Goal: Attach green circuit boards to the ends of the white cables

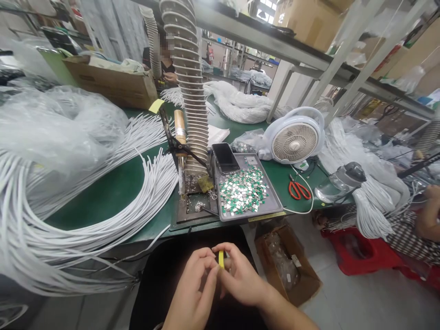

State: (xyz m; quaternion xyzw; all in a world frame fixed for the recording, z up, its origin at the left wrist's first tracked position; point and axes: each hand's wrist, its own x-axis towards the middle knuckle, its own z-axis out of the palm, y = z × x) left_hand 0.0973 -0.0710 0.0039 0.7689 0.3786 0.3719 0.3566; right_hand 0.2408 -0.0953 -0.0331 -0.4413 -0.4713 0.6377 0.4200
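My left hand (195, 284) and my right hand (242, 277) meet above my lap, in front of the table edge. Between their fingertips is a narrow, curved yellow strip (221, 260), perhaps tape. My right thumb and forefinger pinch it. The left fingers are closed against its near side, and their tips are partly hidden. Beyond the hands, a grey tray (275, 204) holds many small green-and-silver circuit boards (244, 192) and a phone (225, 157). Left of it, a soldering iron with a wooden handle (179, 123) stands upright near a dark metal plate (178, 219).
Bundled white cables (137, 220) fill the table's left side. A ribbed hose (192, 91) drops behind the plate. A fan (294, 137), red-handled pliers (299, 189) and a clear bottle (338, 182) stand right. A cardboard box (305, 275) sits on the floor by a red stool (360, 254). Other people sit nearby.
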